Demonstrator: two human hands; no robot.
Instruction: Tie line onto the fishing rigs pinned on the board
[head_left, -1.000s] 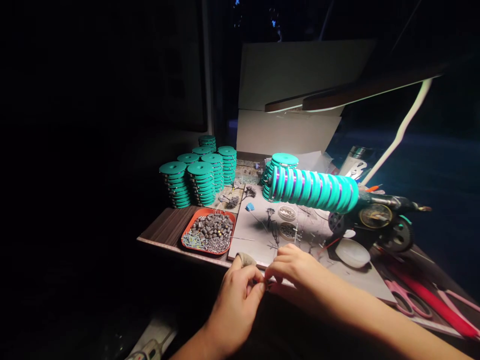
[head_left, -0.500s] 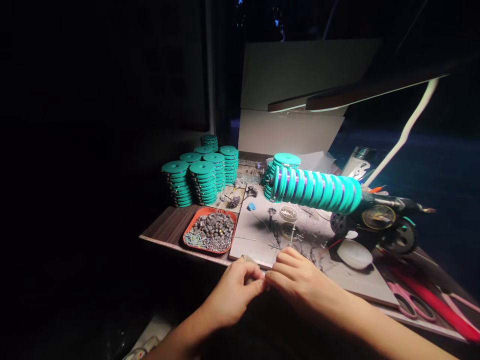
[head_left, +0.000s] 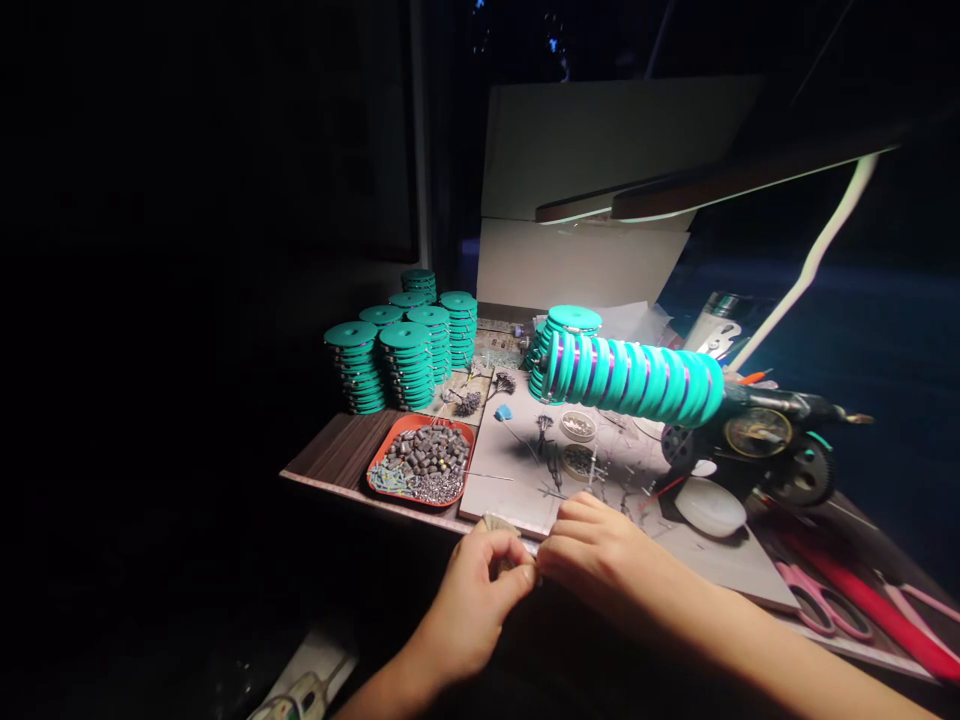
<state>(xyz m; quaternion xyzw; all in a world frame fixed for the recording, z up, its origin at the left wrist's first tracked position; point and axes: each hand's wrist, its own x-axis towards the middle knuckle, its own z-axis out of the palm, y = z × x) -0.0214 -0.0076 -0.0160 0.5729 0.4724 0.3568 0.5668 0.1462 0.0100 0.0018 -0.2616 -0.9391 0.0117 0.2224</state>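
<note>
My left hand point(head_left: 480, 590) is closed in a pinch at the front edge of the table. A crumpled greyish scrap point(head_left: 501, 525) shows behind its fingers; whether it is held cannot be made out. Close beside it, my right hand point(head_left: 596, 550) is closed with curled fingers, its fingertips almost meeting the left thumb. Whatever lies between the fingertips is too small or hidden. Beyond the hands is a pale work board point(head_left: 495, 455) with small wire pieces. A round dish of small dark parts point(head_left: 581, 460) stands just past my right hand.
An orange tray point(head_left: 370, 485) of grey sinkers and small fittings sits at left. Teal spools point(head_left: 405, 365) stand stacked behind it. A winding machine point(head_left: 757, 435) carries a row of teal spools point(head_left: 634, 380). Pink-handled scissors point(head_left: 825, 605) lie at right, and a lamp point(head_left: 720, 190) hangs above.
My left hand has shifted slightly right and down, and its wrist has swung right. The right hand has moved a little to the right. Things on the table stay put.
</note>
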